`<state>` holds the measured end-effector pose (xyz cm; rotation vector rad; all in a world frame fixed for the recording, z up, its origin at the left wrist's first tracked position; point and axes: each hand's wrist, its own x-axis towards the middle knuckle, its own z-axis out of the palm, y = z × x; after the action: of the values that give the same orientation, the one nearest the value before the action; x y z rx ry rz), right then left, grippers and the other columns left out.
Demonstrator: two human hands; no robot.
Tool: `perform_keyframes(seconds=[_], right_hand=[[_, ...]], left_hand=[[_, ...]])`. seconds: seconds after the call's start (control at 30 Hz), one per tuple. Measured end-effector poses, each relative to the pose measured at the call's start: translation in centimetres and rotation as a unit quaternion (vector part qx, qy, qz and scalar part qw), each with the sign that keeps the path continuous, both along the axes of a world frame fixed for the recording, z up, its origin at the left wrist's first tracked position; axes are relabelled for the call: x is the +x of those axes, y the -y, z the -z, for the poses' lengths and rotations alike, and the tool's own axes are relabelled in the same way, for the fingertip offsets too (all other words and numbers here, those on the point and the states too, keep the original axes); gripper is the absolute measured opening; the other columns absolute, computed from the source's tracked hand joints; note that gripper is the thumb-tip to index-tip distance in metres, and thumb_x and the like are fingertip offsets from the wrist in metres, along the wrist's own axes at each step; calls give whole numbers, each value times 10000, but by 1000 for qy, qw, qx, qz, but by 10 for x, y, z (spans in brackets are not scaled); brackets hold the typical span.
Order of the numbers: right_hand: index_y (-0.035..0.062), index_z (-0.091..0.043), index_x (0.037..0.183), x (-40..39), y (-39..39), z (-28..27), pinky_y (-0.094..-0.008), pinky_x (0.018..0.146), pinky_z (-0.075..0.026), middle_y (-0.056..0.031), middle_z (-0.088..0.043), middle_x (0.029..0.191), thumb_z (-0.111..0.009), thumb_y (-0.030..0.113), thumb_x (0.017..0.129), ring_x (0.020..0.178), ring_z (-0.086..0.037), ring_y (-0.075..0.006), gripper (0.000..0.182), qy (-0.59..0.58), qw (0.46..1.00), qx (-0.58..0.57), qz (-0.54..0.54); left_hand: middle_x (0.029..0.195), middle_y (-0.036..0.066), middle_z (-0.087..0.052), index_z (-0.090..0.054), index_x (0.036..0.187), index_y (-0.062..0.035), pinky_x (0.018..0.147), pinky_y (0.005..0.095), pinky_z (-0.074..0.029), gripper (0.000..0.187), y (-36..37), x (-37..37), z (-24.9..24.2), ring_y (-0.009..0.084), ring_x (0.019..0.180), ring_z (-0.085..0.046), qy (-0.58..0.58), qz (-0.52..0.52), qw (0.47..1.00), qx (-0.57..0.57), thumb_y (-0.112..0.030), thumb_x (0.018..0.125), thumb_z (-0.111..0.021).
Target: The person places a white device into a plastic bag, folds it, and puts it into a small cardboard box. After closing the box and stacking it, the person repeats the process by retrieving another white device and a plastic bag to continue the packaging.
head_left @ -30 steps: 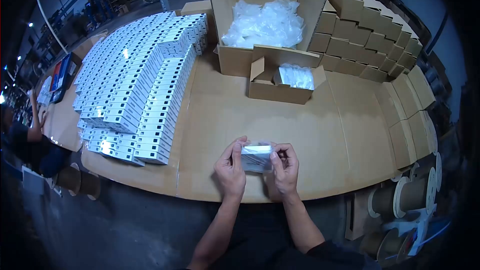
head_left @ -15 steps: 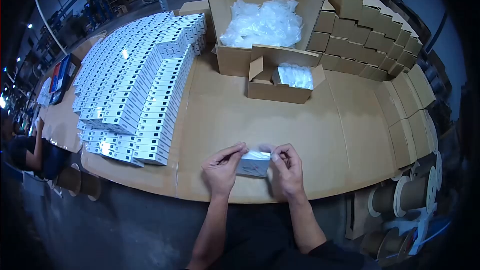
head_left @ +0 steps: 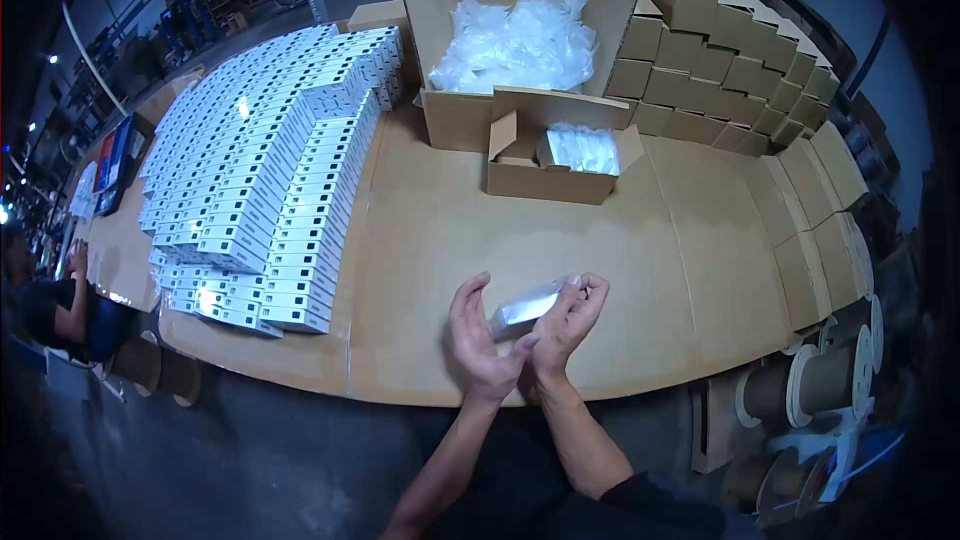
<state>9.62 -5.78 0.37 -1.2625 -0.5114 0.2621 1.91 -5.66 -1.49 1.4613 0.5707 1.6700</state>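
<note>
A small white box in clear plastic wrap [head_left: 524, 310] is between my two hands above the cardboard-covered table. My right hand [head_left: 568, 328] grips the wrapped box at its right end, fingers curled over the top edge. On the other side, my left hand [head_left: 484, 345] is open, palm turned toward the box and fingers stretched upward. Its thumb reaches across to the heel of my right hand. The lower part of the box is hidden behind my hands.
Stacked white boxes [head_left: 250, 170] fill the left side. An open carton [head_left: 550, 183] holds wrapped boxes; behind it a large carton [head_left: 455, 120] holds plastic bags [head_left: 515, 45]. Brown cartons [head_left: 700, 60] are piled at the right. Another person [head_left: 68, 300] sits far left.
Both hands were pinching the plastic at the box's top corners. My left hand has let go and opened; my right hand has tilted the box and moved slightly up.
</note>
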Motion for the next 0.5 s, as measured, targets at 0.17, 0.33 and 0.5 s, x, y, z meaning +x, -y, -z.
perform_keyframes(seconds=[0.17, 0.33, 0.5], right_hand=[[33, -419, 1047, 2, -2, -1, -266, 698, -489, -76, -572, 851, -456, 110, 1104, 761, -565, -109, 103, -2, 999, 52, -10], [33, -410, 1090, -3, 2, -7, -287, 780, -551, -182, -684, 997, -493, 119, 1099, 852, -679, -159, 120, -21, 990, 74, -117], [31, -406, 1368, 12, 15, -21, -319, 974, -514, -182, -678, 1211, -634, 50, 1019, 1100, -657, -216, 417, 4, 953, 66, -297]], left_hand=[[1112, 136, -704, -652, 1194, 55, 1009, 342, -489, 309, 1, -4, -2, 196, 1098, -647, -134, 24, 976, -168, -215, 1097, -539], [1075, 133, -717, -665, 1011, 52, 967, 331, -497, 346, 0, 5, -14, 191, 1059, -647, -37, -8, 969, -245, -222, 1119, -484], [1047, 140, -725, -667, 1007, 55, 946, 333, -506, 338, -16, -9, -22, 195, 1017, -664, -53, -50, 974, -214, -217, 1115, -497]])
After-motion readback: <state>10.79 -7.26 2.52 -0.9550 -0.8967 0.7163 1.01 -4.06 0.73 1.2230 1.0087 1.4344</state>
